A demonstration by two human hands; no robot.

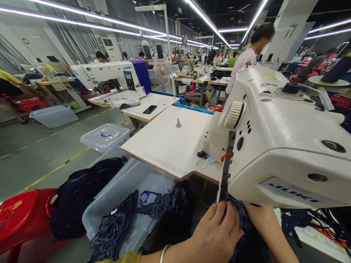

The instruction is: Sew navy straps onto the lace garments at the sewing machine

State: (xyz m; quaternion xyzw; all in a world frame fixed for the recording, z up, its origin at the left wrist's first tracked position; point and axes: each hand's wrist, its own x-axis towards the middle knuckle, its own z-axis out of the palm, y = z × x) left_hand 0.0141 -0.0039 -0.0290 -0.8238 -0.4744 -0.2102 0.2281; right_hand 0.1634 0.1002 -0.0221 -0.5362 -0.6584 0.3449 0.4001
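Observation:
My left hand [219, 228] is closed at the front of a white JUKI sewing machine [276, 146], its fingers bent and pressed onto dark navy fabric [242, 226]. It sits just below the narrow metal part [226, 175] at the machine's end. My right hand [253, 215] reaches under the machine head beside the same fabric; the head hides its fingers. Fabric hangs below and between my hands. The place where it meets the needle is out of sight.
A clear plastic bin [131, 223] with navy straps stands at lower left, near a red stool [24, 219]. The white sewing table [164, 142] bears a small grey piece [178, 123]. A phone [150, 109] lies farther back. A person [244, 62] stands behind the machine.

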